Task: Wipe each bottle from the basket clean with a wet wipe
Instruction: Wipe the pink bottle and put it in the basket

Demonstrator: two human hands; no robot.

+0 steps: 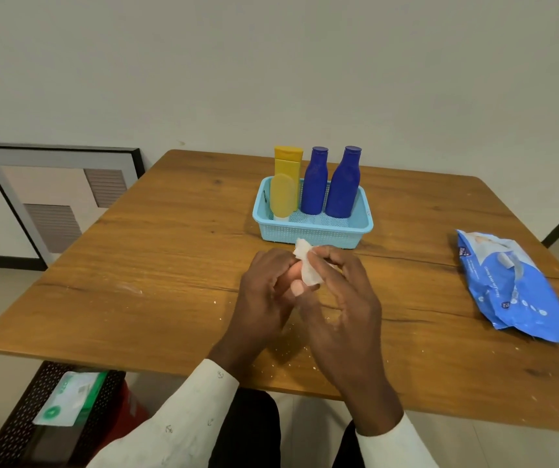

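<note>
while both your hands bunch the wet wipe (307, 266), left hand (264, 292) and right hand (345, 298) pinching it, unfold it flat first; the four bottles stand in the basket (315, 233) at twelve o'clock, just beyond.
</note>
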